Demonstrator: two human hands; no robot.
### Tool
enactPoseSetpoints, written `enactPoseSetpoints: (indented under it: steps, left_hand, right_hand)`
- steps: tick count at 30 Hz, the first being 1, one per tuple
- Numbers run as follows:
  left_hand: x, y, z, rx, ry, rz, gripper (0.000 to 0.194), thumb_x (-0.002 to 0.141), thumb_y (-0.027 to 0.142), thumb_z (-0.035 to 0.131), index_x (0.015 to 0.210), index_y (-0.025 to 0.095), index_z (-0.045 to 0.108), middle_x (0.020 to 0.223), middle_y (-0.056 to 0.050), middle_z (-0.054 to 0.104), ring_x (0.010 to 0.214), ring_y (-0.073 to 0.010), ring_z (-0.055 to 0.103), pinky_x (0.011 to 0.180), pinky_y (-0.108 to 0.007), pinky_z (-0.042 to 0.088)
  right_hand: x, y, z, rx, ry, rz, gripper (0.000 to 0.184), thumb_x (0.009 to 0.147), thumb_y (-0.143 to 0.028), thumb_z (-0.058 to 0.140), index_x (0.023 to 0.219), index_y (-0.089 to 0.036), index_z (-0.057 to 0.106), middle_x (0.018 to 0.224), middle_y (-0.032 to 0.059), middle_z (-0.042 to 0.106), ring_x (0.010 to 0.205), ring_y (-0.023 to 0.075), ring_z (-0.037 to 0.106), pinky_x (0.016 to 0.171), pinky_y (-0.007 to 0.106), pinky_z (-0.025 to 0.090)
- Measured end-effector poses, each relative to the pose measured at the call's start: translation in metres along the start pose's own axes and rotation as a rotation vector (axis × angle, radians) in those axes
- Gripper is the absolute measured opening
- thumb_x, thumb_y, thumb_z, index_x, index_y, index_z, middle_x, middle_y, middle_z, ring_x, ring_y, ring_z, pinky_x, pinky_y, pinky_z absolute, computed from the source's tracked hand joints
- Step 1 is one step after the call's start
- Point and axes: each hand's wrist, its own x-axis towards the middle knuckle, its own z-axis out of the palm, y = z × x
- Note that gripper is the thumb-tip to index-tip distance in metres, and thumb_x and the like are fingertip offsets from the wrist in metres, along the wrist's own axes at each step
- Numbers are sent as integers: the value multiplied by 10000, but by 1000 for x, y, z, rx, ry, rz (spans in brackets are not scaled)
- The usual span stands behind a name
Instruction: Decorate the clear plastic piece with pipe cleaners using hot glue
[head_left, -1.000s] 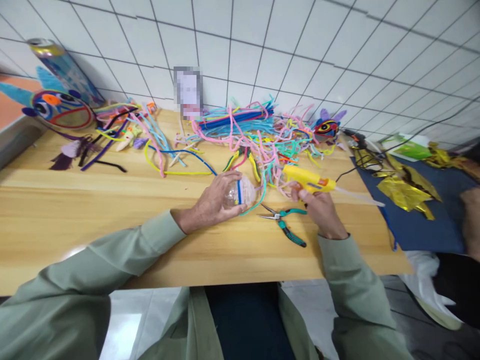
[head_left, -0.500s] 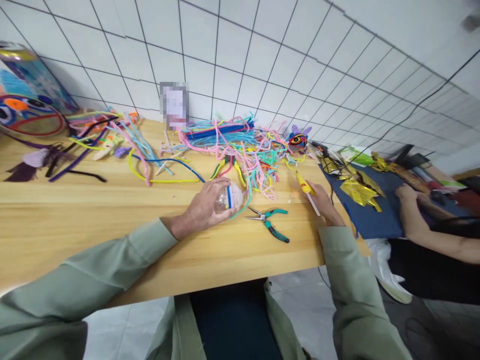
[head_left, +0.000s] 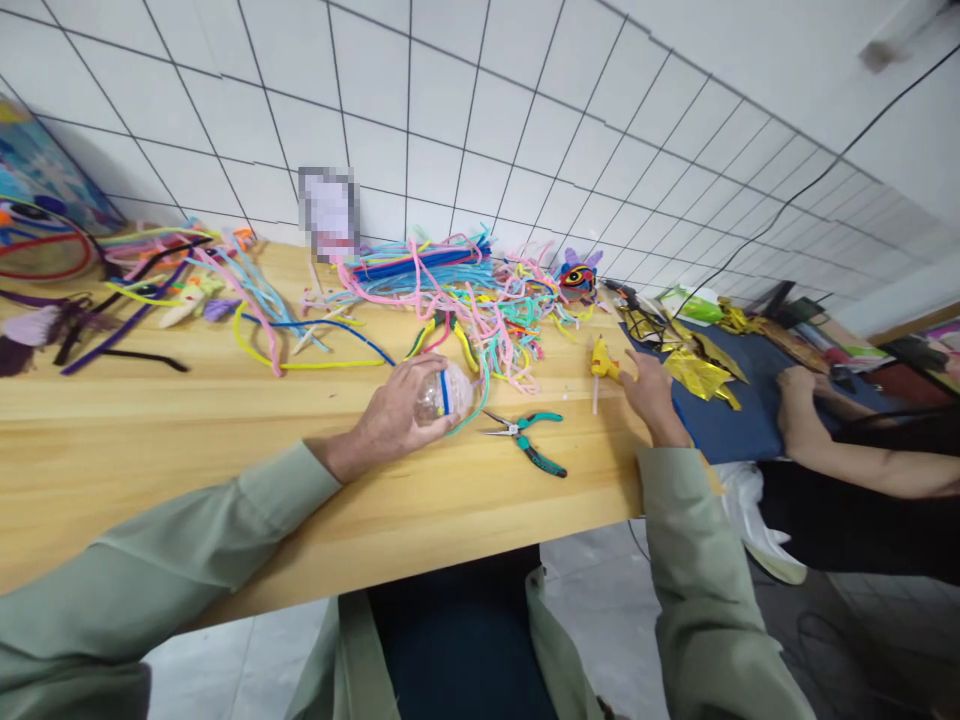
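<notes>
With our left hand point(head_left: 405, 402) we grasp a clear rounded plastic piece point(head_left: 447, 393), fingers over its top and thumb along its near side; a blue band runs around it, and it sits low over the middle of the bench point(head_left: 187, 440). A teal strand point(head_left: 484, 385) curves just beside its right end. Our right hand point(head_left: 646, 385) is at the grip end of a yellow glue gun point(head_left: 602, 360), whose pale glue stick point(head_left: 595, 395) points toward our edge of the bench; we cannot tell whether the fingers are closed on the grip or have let it go.

Between our hands we have teal-handled pliers point(head_left: 523, 436) lying with their jaws a little apart and their tips to the left. Beyond the plastic piece we see yellow-and-black handles point(head_left: 468, 352), then a tangle of pink strands point(head_left: 495, 325) and a blue bundle point(head_left: 424, 262) near the tiled wall point(head_left: 442, 120). To our right, gold foil point(head_left: 697, 372) lies on a dark blue surface point(head_left: 742, 425), near another person's forearm point(head_left: 847, 460).
</notes>
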Motion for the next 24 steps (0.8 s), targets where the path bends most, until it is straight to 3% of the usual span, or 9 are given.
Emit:
enactPoseSetpoints:
  steps: [3,6,8,11,13,18,24]
  left_hand:
    - [-1,0,-1,-17,9,22,684,883,352,834,1469,245,496,1453,-163,653,1405,-366,652,1184,-584,572]
    - [-1,0,-3,-24,14,30,673,905,358,825,1479,253,490,1439,-167,649,1410,-373,642,1170,-605,571]
    - [-1,2,-6,-16,7,19,671,919,358,815,1493,259,479,1439,-165,645,1416,-369,636,1169,-606,567]
    - [-1,6,-8,-19,-31,-1,695,922,351,817,1508,254,456,1465,-176,627,1429,-362,628,1179,-600,561]
    - [-2,7,-8,-34,-49,-4,703,920,352,817,1509,252,448,1485,-182,623,1439,-362,624,1205,-613,538]
    - [-2,6,-7,-50,-38,-28,712,911,373,829,1508,250,459,1497,-185,620,1448,-365,619,1203,-604,538]
    - [1,8,-10,-60,-32,14,719,928,368,818,1528,251,440,1496,-196,618,1439,-366,625,1183,-591,554]
  right_hand:
    - [-26,-53,-19,69,24,-122,450,986,-298,578,1404,-195,709,1423,172,746,1352,341,664,1204,537,492]
    - [-56,-135,-37,282,105,-534,382,1041,-269,605,1407,-242,710,1346,126,790,1267,311,715,1133,521,540]
    - [-69,-187,-45,400,124,-719,357,1059,-215,591,1393,-252,710,1290,99,812,1195,280,747,1075,492,567]
    - [-72,-232,-44,537,132,-791,304,1068,-189,591,1327,-252,736,1194,83,834,1113,265,773,1003,468,598]
    - [-66,-240,-33,631,167,-766,266,1070,-185,588,1267,-253,753,1129,76,840,1063,258,783,957,449,616]
    - [-56,-233,11,703,178,-732,233,1070,-220,585,1215,-248,765,1119,95,837,1086,267,784,957,449,633]
    - [-64,-231,20,681,104,-756,229,1077,-227,569,1185,-250,769,1099,97,834,1052,261,790,931,448,643]
